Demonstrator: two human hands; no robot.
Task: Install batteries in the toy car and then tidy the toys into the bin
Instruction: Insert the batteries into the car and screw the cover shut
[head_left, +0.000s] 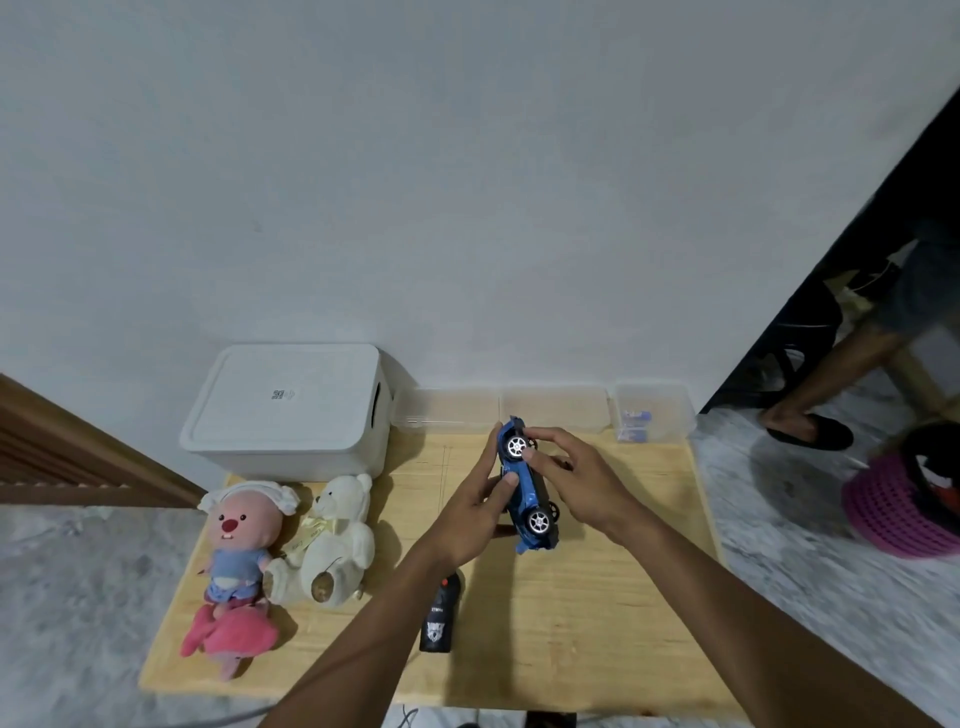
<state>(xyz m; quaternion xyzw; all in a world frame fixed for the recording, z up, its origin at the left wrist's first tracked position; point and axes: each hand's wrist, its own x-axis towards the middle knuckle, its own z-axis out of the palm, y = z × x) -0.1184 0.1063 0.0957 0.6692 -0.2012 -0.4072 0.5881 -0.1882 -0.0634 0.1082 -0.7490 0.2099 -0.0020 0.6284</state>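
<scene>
Above the middle of the wooden table (597, 613), a blue toy car (525, 488) is held on its side with both silver wheels facing me. My left hand (475, 506) grips the car's roof side, thumb on the blue body. My right hand (569, 475) holds it from the right, fingertips at the far wheel. The white lidded bin (291, 410) stands shut at the back left. A black remote control (439, 618) lies on the table under my left forearm. A small clear box (652, 410) at the back right holds blue batteries (635, 425).
Three soft toys lie at the table's left: a pink-faced doll (239, 535), a cream teddy bear (332, 540) and a pink plush (234, 636). Two clear flat containers (498, 410) line the back wall. A person's legs (831, 374) and a pink woven basket (904, 504) are on the floor at the right.
</scene>
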